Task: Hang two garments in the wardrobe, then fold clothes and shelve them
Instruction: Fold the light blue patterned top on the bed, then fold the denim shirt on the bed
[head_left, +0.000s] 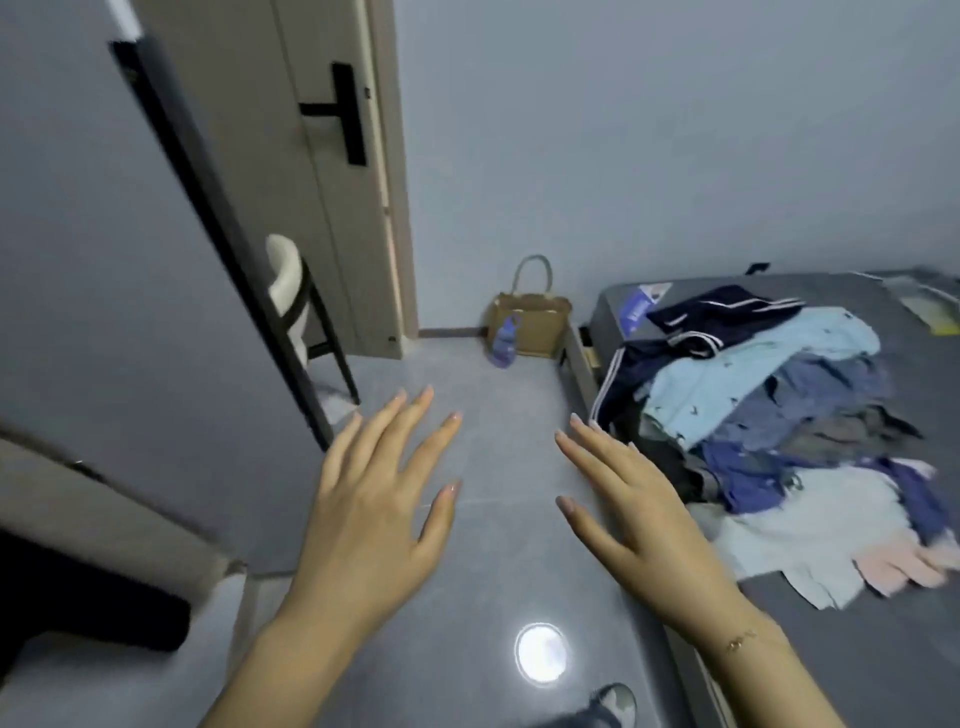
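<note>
A loose pile of clothes lies on the grey bed at the right: dark navy pieces with white stripes, a light blue shirt, blue and grey items, a white garment and something pink at the near edge. My left hand and my right hand are both held out flat over the floor, palms down, fingers spread, holding nothing. My right hand is just left of the pile, not touching it. A grey wardrobe door with a black edge stands open at the left.
A beige room door with a black handle is behind the wardrobe door. A chair with a cream seat stands by it. A brown paper bag and a blue bottle sit against the far wall. Grey tiled floor lies between wardrobe and bed.
</note>
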